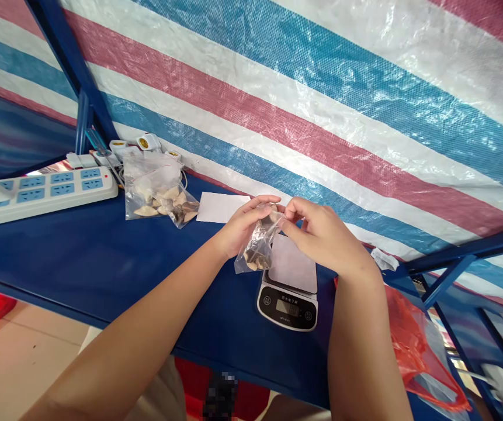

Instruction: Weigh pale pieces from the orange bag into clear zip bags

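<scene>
Your left hand (242, 227) and right hand (323, 234) pinch the top of a clear plastic bag (257, 248) between closed fingers (297, 211), just above a digital scale (287, 304) on the blue worktop (102, 257). A white power strip (41, 194) and another filled bag (157, 190) lie to your left, against a striped tarpaulin (277, 117).

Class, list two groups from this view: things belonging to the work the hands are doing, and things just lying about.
Part of the work: left hand, right hand, clear plastic bag of brown and pale pieces, digital scale.
Lying about: white power strip, second plastic bag of pieces, white paper slip, red plastic bag.
</scene>
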A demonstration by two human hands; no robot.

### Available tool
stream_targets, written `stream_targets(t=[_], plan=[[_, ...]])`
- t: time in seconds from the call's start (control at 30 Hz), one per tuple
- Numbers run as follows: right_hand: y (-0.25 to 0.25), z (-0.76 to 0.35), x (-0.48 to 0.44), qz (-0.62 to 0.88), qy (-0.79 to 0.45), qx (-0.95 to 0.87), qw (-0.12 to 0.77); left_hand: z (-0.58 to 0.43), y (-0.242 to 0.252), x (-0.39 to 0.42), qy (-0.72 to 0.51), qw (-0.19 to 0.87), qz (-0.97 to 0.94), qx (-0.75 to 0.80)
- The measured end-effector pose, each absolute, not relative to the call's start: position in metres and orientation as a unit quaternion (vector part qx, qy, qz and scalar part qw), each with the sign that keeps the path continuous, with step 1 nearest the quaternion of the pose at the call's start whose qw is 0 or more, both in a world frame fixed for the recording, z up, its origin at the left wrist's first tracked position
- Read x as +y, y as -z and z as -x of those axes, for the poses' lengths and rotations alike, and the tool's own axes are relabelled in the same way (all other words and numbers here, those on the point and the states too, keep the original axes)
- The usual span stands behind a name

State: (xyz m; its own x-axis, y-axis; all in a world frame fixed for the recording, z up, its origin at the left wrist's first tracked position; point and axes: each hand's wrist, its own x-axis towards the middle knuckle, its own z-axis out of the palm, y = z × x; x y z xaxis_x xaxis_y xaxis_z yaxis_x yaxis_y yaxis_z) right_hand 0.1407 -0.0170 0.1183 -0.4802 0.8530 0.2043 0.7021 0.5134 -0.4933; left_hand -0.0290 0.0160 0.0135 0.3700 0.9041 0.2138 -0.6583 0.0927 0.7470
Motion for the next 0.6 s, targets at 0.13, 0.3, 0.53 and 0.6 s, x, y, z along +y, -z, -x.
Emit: stream_targets(t=[0.13, 0.3, 0.53, 0.6], plan=[[-0.120, -0.142, -0.018, 0.467, -0.204, -0.844, 0.169, 0.027, -0.012, 0.017, -0.539, 0.709, -0.418, 0.180], [-0.117, -0.148, -0.013, 0.464, -0.260, -0.830, 0.167, 0.028, -0.009, 0.018, -0.507, 0.727, -0.431, 0.171], [-0.117, -0.157, -0.007, 0.438, -0.372, -0.789, 0.217, 0.033, -0.008, 0.015, -0.455, 0.749, -0.468, 0.117], [-0.119, -0.158, -0.007, 0.449, -0.382, -0.772, 0.238, 0.034, -0.009, 0.013, -0.449, 0.740, -0.485, 0.123]])
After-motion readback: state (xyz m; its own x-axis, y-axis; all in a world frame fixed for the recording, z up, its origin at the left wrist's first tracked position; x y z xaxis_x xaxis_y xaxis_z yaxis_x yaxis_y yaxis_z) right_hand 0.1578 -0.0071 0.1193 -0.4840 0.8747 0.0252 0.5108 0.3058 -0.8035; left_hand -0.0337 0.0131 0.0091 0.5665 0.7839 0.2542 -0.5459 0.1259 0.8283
